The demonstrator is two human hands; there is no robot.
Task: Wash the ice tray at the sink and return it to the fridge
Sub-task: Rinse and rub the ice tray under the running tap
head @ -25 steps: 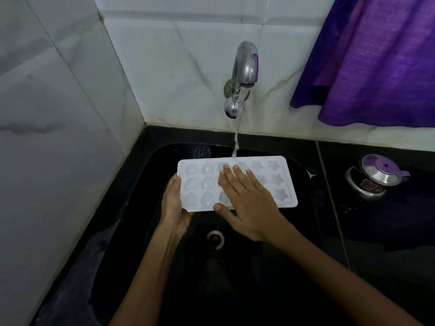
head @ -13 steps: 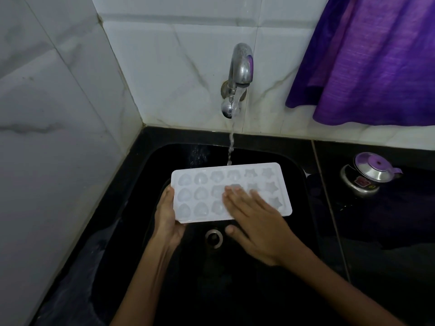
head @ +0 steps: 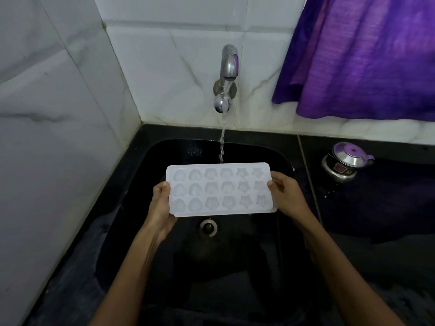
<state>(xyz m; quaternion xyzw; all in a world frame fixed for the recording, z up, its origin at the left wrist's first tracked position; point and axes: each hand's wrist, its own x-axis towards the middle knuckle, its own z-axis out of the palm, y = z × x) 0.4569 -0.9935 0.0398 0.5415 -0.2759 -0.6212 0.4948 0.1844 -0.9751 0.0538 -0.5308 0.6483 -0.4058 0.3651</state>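
Observation:
A white ice tray point(head: 220, 189) with heart, flower and star moulds is held level over the black sink point(head: 286, 175), cavities facing up. My left hand point(head: 161, 205) grips its left short edge, thumb on top. My right hand point(head: 286, 194) grips its right short edge. The wall tap point(head: 228, 74) is running, and its thin stream point(head: 222, 142) falls just behind the tray's far edge. The sink drain point(head: 208, 228) shows below the tray's near edge.
A small steel pot with a purple lid point(head: 344, 162) stands on the black counter point(head: 376, 208) to the right. A purple cloth point(head: 362, 55) hangs over the tiled wall at top right. White marble tiles point(head: 58, 137) close in the left side.
My right hand left the tray's top face, where it lay flat over the moulds, and now grips the right edge. The tray has come toward me, out from under the stream.

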